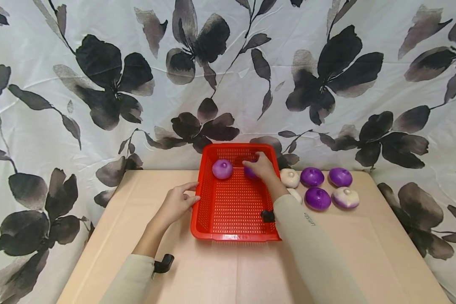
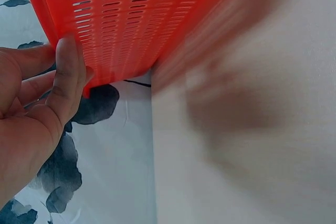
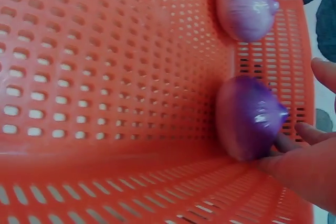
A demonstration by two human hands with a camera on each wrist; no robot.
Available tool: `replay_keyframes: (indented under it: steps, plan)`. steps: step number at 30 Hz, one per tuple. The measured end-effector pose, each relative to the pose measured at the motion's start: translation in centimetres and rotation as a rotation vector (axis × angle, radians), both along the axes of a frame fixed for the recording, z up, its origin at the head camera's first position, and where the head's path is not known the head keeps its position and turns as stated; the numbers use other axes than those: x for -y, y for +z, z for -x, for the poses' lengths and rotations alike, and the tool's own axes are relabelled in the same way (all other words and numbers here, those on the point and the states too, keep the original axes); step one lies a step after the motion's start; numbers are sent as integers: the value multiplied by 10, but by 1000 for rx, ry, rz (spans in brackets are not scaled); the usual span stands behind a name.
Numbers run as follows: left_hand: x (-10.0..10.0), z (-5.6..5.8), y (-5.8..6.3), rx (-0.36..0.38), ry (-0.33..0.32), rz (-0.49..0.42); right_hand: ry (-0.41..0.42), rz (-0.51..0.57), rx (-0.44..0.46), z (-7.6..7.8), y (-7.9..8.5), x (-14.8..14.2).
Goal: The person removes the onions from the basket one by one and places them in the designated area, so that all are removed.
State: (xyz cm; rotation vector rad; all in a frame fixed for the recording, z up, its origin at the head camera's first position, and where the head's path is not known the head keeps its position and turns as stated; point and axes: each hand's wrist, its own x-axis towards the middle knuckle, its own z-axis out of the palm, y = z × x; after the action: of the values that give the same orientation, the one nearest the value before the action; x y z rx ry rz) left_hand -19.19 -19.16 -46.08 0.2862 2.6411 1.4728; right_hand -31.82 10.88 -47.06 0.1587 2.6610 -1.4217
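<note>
Near the back of the table lies a red perforated plastic basket [image 1: 237,236]. My left hand [image 1: 177,204] grips its left rim, fingertips against the outer wall in the left wrist view. Inside, at the far end, a light purple onion [image 1: 222,169] sits to the left. A darker purple onion [image 3: 251,119] lies in the far right corner, partly covered by my right hand [image 1: 263,167] in the head view. The right hand reaches over the basket's right side with its fingers spread; in the right wrist view some fingertips are right beside that onion and others stand apart from it.
Right of the basket are several more onions: purple ones [image 1: 318,199], a white one [image 1: 290,178] and a white-and-purple one [image 1: 346,197]. My right sleeve [image 1: 308,236] hides part of another white one. A floral cloth [image 1: 228,63] hangs behind the beige table [image 1: 228,274].
</note>
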Motion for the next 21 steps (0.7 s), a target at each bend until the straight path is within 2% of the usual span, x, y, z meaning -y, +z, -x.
replay_keyframes:
  steps: [6,14,21]
  plan:
    - [0,1,0,7,0,-5,12,-26,35,-4,-6,0]
    - [1,1,0,5,5,-6,20,30,65,-2,-13,3]
    - [0,1,-1,8,7,-18,60,-23,104,1,-18,8]
